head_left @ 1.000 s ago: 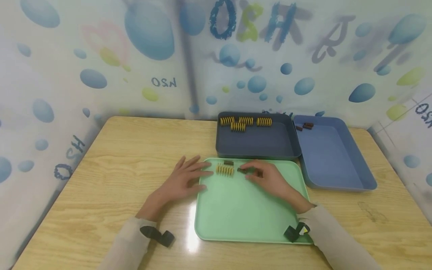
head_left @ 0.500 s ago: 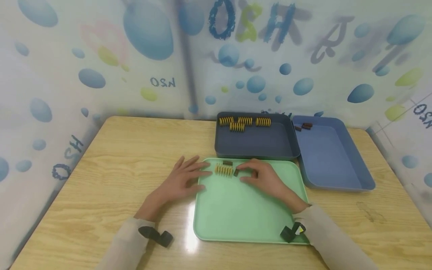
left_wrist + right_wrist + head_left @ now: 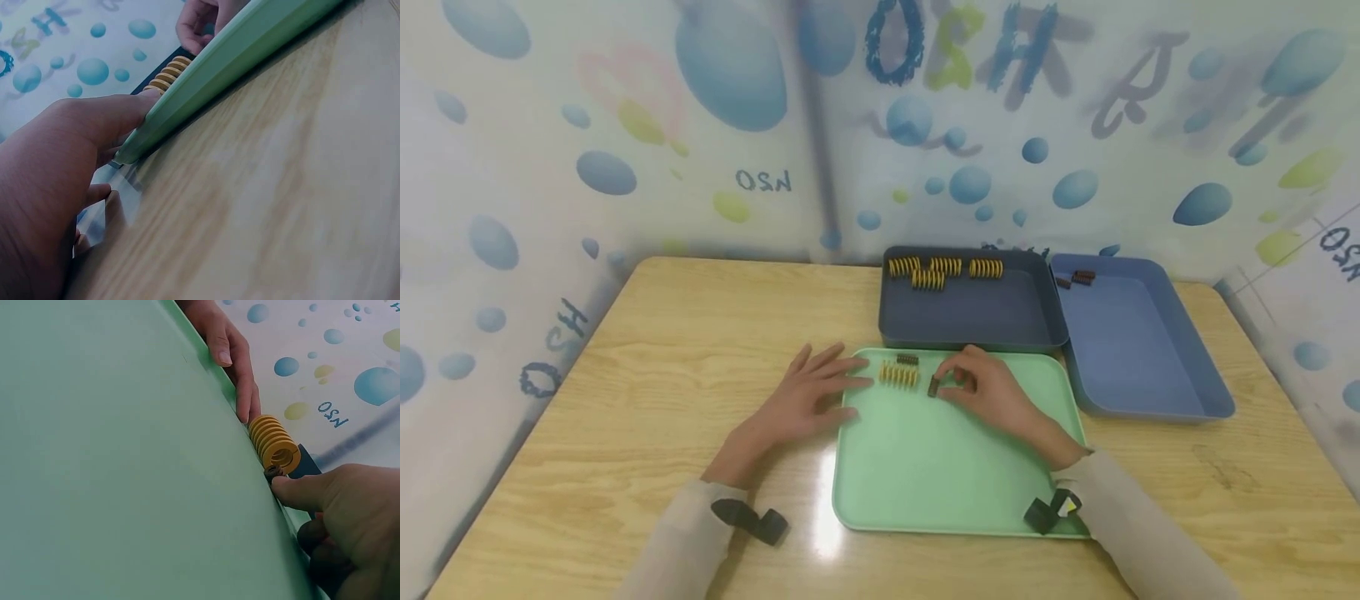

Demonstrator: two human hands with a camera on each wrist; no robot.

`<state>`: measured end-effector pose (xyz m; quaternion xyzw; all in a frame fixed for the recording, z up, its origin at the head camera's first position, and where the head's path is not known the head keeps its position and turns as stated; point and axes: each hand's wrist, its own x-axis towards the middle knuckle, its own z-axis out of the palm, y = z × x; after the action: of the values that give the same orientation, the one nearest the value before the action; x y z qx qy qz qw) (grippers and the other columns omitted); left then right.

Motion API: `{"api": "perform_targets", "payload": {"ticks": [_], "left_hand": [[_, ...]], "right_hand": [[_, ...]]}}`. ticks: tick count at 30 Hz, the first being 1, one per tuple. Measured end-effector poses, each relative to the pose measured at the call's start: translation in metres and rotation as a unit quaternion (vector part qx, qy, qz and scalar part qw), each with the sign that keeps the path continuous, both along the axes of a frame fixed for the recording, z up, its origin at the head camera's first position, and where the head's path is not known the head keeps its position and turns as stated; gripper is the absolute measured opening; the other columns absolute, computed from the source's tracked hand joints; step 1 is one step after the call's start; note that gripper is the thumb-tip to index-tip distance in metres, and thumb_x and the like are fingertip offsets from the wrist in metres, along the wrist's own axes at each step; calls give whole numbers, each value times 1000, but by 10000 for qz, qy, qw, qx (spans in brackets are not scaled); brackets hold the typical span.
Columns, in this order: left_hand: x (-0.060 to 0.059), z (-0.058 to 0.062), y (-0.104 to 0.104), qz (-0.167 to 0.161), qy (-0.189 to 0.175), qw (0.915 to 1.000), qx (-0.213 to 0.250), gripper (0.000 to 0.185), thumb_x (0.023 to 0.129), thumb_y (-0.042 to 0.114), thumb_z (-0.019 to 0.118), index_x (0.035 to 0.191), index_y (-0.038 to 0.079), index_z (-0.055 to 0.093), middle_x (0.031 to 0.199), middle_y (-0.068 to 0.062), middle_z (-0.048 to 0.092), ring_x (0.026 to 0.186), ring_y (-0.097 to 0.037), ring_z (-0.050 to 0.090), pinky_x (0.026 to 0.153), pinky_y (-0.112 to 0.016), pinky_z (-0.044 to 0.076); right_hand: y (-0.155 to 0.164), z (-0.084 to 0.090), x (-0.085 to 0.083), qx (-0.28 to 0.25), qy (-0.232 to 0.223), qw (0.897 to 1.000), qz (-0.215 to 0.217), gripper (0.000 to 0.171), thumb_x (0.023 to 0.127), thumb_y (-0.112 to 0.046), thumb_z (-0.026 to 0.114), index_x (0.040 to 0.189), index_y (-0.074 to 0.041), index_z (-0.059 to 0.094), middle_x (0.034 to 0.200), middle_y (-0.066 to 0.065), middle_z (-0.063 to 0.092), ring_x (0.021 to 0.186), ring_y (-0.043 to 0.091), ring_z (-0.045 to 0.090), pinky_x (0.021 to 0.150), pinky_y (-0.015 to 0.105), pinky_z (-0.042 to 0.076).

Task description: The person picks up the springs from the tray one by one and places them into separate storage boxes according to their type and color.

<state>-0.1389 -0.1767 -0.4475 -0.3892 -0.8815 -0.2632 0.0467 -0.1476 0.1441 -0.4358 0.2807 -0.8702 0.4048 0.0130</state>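
At the back of the green tray, my right hand pinches a small dark coil spring between thumb and index fingertips. In the right wrist view the thumb meets this dark spring, close to the end of a larger yellow coil spring. That yellow spring lies on the tray just left of the right hand, with another small dark spring behind it. My left hand has its fingers spread, and their tips touch the tray's left edge. The left thumb rests along the rim.
Behind the green tray stands a dark grey tray with several yellow springs in its back left part. To its right is a blue tray holding small dark reddish springs. Patterned walls border the wooden table.
The small dark spring at my right fingertips has turned from lying crosswise to pointing front to back. It has lately shifted slightly right, away from the yellow spring. My left hand stays put.
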Motion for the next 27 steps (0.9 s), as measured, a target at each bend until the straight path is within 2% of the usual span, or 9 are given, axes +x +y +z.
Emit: {"api": "perform_targets", "payload": {"ticks": [4, 8, 13, 20, 27], "left_hand": [[-1, -1, 1, 3, 0, 10000, -17, 44, 93, 44, 58, 131, 23, 60, 146, 0, 45, 140, -38, 24, 108, -66, 4], [0, -1, 1, 12, -22, 10000, -36, 44, 92, 43, 58, 131, 23, 60, 146, 1, 44, 140, -36, 23, 109, -64, 3], [0, 0, 1, 16, -32, 10000, -79, 43, 92, 40, 59, 131, 23, 60, 146, 1, 44, 141, -35, 23, 109, -63, 2], [2, 3, 1, 42, -65, 10000, -42, 43, 91, 39, 62, 130, 22, 60, 145, -1, 45, 140, -37, 23, 108, -65, 3], [1, 1, 1, 61, -97, 9999, -87, 43, 91, 39, 62, 131, 23, 60, 146, 1, 44, 141, -35, 22, 109, -63, 2]], "right_hand": [[2, 0, 0, 8, -27, 9998, 198, 29, 82, -12, 76, 110, -16, 69, 83, 2, 48, 55, 10, 38, 52, 25, 39], [3, 1, 1, 91, -49, 9993, 352, 26, 84, -13, 74, 109, -18, 71, 86, 1, 47, 54, 10, 34, 51, 25, 36], [2, 0, 2, 37, -175, 9994, 304, 16, 84, -17, 75, 98, -22, 73, 90, -4, 53, 56, 10, 39, 52, 25, 38], [1, -1, 1, 50, 90, 9993, 349, 23, 82, -16, 77, 104, -17, 72, 87, -8, 63, 56, 7, 43, 53, 25, 40], [2, 0, 2, 68, -149, 9992, 351, 22, 82, -16, 77, 104, -18, 72, 87, -8, 63, 56, 7, 45, 53, 25, 42]]}}
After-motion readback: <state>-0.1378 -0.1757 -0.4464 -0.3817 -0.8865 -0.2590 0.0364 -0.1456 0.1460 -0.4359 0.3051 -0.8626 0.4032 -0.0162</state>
